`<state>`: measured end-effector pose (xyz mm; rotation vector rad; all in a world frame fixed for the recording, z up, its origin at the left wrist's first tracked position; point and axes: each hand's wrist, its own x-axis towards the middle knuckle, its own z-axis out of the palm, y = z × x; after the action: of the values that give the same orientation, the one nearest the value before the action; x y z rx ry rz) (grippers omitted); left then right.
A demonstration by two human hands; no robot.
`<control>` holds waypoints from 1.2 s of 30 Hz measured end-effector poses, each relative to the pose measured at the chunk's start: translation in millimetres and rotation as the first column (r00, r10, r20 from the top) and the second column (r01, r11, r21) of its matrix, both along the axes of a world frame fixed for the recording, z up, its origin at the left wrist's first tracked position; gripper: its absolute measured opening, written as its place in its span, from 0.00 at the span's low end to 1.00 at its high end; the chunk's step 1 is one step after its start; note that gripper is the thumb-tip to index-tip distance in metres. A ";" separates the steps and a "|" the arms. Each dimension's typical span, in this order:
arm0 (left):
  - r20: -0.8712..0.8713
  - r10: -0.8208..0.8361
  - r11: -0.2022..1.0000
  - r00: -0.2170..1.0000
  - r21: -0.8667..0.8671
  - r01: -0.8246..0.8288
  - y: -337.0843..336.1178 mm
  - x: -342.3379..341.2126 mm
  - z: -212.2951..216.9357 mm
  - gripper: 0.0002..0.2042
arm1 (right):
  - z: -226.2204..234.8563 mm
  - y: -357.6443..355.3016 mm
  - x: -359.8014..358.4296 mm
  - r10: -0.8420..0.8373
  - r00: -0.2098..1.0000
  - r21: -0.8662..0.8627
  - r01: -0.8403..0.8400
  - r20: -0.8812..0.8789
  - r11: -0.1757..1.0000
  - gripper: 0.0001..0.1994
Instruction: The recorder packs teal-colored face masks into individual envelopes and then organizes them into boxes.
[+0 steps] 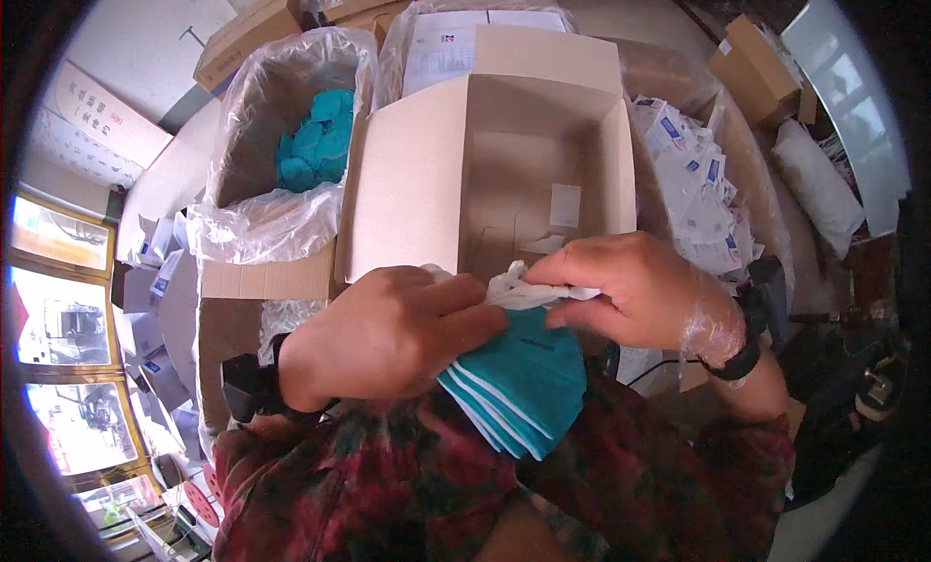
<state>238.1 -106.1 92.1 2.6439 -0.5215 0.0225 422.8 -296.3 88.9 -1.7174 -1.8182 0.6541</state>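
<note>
while both of my hands are closed around the same bundle close to my chest, i read this as the gathering step: my left hand [388, 334] is curled shut over the near-left side of a stack of teal folded masks [524, 383], and my right hand [630, 290] is pinched tight on a scrap of thin white plastic film [529, 290] that sits on top of the stack, thumb and fingers pressed together. the stack hangs just below my hands, fanned at its lower edge, in front of my patterned red shirt [407, 484]. straight ahead, just beyond my knuckles, stands an open cardboard box [524, 164], nearly bare inside as far as i can see. to the far left a plastic-lined carton [281, 164] holds more teal masks [315, 145], and to the right lies a heap of white sealed packets [693, 184]. in my judgement the next move calls for a steady grip with the left while the right works the film, so the stack does not splay.
</note>
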 end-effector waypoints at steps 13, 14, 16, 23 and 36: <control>-0.001 0.008 0.998 1.000 0.060 -0.008 -1.9 2.8 0.5 0.23 | -11.8 9.2 6.9 -0.119 0.833 -0.290 -0.052 -0.540 0.956 0.11; 0.000 0.007 0.998 1.000 0.059 -0.007 -1.0 2.7 1.5 0.23 | -14.7 7.4 8.8 -0.119 0.835 -0.270 -0.036 -0.537 0.962 0.13; -0.013 0.033 0.998 0.999 0.045 -0.032 1.4 3.0 3.8 0.21 | -15.9 5.6 11.5 -0.109 0.848 -0.279 -0.048 -0.519 0.959 0.13; 0.016 0.033 0.999 0.999 0.014 -0.033 2.0 4.1 -5.0 0.21 | -20.8 1.5 12.6 0.008 0.925 -0.206 -0.093 -0.381 0.974 0.10; 0.112 0.147 0.987 0.983 -0.083 -0.138 35.2 -18.6 -30.0 0.23 | 27.5 -44.0 -5.7 -0.012 0.996 -0.258 -0.011 -0.087 0.966 0.11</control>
<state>219.5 -70.9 62.1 2.6117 -0.3603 0.2384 417.1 -340.3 116.4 -1.8213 -1.7327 0.9883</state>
